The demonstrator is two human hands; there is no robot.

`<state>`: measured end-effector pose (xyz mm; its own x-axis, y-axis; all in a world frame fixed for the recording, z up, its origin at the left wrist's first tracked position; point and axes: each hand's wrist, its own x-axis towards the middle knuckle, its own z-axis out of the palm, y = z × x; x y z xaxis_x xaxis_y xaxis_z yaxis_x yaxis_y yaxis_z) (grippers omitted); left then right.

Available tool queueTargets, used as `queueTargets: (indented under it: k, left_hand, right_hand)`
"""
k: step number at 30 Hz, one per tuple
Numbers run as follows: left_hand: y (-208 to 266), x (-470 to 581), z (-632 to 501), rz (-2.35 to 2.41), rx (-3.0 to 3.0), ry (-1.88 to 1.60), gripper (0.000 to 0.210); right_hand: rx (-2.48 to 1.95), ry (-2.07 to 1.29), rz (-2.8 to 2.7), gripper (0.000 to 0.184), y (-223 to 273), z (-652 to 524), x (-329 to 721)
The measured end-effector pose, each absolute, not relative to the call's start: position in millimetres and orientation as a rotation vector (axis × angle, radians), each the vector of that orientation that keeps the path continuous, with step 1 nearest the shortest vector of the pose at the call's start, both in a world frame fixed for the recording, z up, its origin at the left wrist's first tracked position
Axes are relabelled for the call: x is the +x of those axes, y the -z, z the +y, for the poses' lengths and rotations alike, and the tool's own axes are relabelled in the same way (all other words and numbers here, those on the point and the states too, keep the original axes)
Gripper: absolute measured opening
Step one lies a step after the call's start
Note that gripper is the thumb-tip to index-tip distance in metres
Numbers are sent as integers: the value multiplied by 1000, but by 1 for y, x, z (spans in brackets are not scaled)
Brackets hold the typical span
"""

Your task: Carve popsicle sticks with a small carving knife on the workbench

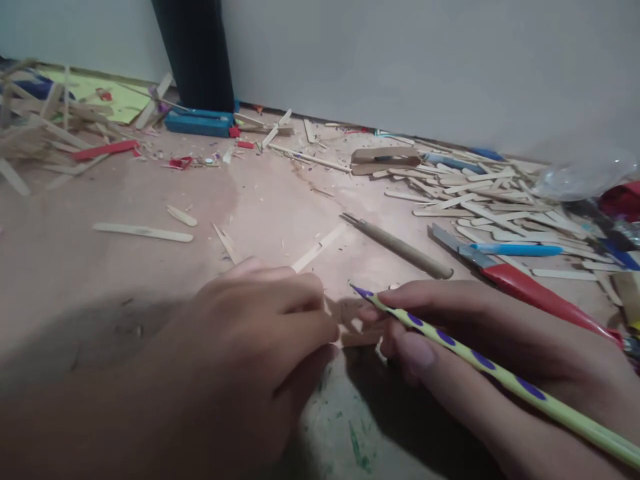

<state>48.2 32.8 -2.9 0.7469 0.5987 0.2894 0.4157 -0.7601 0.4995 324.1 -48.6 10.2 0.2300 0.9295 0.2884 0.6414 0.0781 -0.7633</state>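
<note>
My right hand (pixel 465 347) is closed round a pale yellow pencil (pixel 463 351) with purple spots. Its sharpened purple tip points up and left. Fingers and thumb of my left hand (pixel 270 327) are pressed together over small pale wooden pieces (pixel 357 338) on the table; what lies under them is mostly hidden. The right fingertips are close to the same pieces, and I cannot tell whether they touch. Just beyond my left hand a thin wooden stick (pixel 320 247) lies at a slant. A brown carving tool (pixel 397 245) with a narrow metal end rests past my right hand.
At the right lie a red-handled knife (pixel 540 293), a blue pen-like tool (pixel 520 250) and a heap of craft sticks (pixel 480 193). More sticks (pixel 45 127) pile up at the left. A blue block (pixel 200 123) sits by a dark upright post (pixel 197 53) against the wall.
</note>
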Motion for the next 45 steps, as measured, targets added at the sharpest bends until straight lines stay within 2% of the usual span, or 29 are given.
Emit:
queueTargets:
  k: [6, 11, 14, 18, 22, 27, 32, 39, 45]
  left_hand:
    - [0, 49, 37, 770, 2509, -602, 34]
    - [-4, 52, 39, 777, 2501, -594, 39]
    - [0, 55, 38, 790, 2487, -602, 38]
    - [4, 58, 37, 777, 2475, -691, 30]
    - [-3, 57, 37, 796, 2512, -591, 31]
    - [-4, 57, 37, 803, 2498, -618, 32]
    - [-1, 58, 36, 798, 2491, -597, 31]
    - [-1, 62, 40, 792, 2496, -626, 31]
    - [-4, 57, 38, 762, 2487, -607, 33]
  right_hand:
    - [-1623, -598, -1474, 38, -6, -56, 327]
    - [-1555, -774, -1399, 15, -2, -56, 301]
    - [-1484, -797, -1327, 20, 0, -54, 287]
    - [-1491, -888, -1254, 16, 0, -49, 288]
    - [-1507, -852, -1342, 11, -2, -46, 298]
    - [-1544, -778, -1505, 24, -3, -46, 300]
    - [-1507, -714, -1566, 23, 1, -48, 298]
    - [-1666, -678, -1602, 29, -4, -51, 303]
    - [-1538, -940, -1400, 24, -8, -40, 300]
